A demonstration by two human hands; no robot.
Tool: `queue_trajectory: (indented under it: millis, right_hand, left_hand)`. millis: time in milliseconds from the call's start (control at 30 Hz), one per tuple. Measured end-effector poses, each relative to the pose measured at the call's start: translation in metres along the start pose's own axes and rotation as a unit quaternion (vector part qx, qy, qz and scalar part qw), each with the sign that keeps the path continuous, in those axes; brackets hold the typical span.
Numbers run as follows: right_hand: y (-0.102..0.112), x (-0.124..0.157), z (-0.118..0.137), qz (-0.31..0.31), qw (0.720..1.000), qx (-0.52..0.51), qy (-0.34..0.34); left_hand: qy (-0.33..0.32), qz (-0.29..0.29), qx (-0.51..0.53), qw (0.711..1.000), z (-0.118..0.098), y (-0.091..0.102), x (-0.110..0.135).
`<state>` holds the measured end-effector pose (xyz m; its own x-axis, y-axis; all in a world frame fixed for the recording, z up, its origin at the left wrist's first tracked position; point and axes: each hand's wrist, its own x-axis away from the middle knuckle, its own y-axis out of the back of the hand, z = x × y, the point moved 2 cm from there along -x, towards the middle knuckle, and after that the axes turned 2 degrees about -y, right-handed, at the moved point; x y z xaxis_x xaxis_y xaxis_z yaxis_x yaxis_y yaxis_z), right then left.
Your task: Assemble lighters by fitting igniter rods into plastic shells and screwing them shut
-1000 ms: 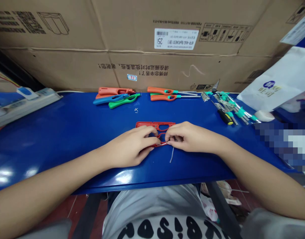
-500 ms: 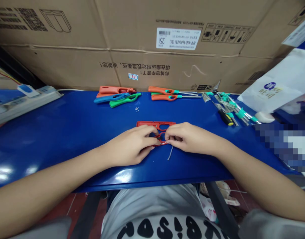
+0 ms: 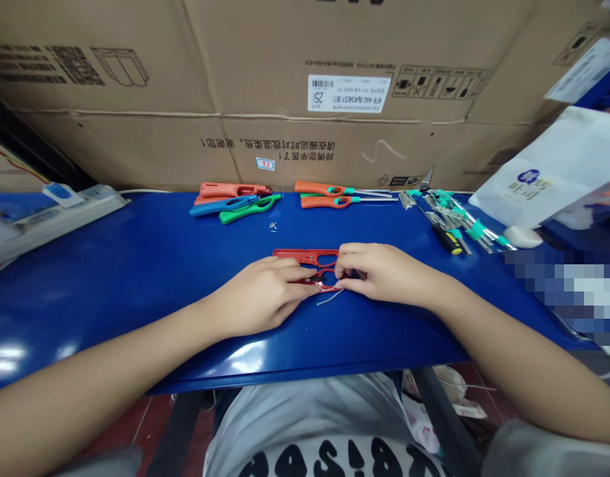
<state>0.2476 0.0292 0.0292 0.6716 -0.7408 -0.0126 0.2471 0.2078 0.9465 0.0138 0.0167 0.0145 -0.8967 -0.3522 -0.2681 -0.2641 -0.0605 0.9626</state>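
Observation:
Two red lighter casing halves lie side by side on the blue table. The far casing half (image 3: 302, 256) shows its hollow inside and its trigger loop. My left hand (image 3: 270, 290) closes its fingers on the near casing half (image 3: 329, 288) at its left part, hiding much of it. At that half's right end, my right hand (image 3: 377, 270) pinches with thumb and forefinger by a thin pale wire (image 3: 329, 299). The wire trails down and left from the fingertips onto the table. Small parts inside the near half are partly covered by my fingers.
Orange, blue and green lighter casings (image 3: 233, 202) lie at the back. Right of them are orange lighters with metal tubes (image 3: 329, 201), several loose tubes (image 3: 477, 228) and a black-yellow screwdriver (image 3: 449, 240). A power strip (image 3: 76, 211) stands left; a cardboard box (image 3: 265, 86) walls the back.
The wire's free end has swung left, from hanging downward to slanting left. My right hand has shifted slightly over the casing's end. The camera view has tilted up a little.

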Motion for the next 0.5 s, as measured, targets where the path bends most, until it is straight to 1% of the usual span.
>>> queue_trajectory:
  millis: [167,367,500]
  right_hand:
    - [0.0048,0.0012,-0.0036,-0.012,0.999,0.051,-0.017]
    - [0.0062,0.0008,-0.0059,-0.003,0.999,0.035,-0.024]
    - [0.0087,0.0013,-0.0088,0.000,0.999,0.025,-0.022]
  left_hand:
    - [-0.028,-0.013,-0.021,0.999,0.0021,-0.0005,-0.0009]
    - [-0.030,-0.022,0.004,0.999,0.0048,-0.0005,-0.0013]
    - [-0.028,-0.009,0.006,1.000,0.0044,0.0004,-0.0015]
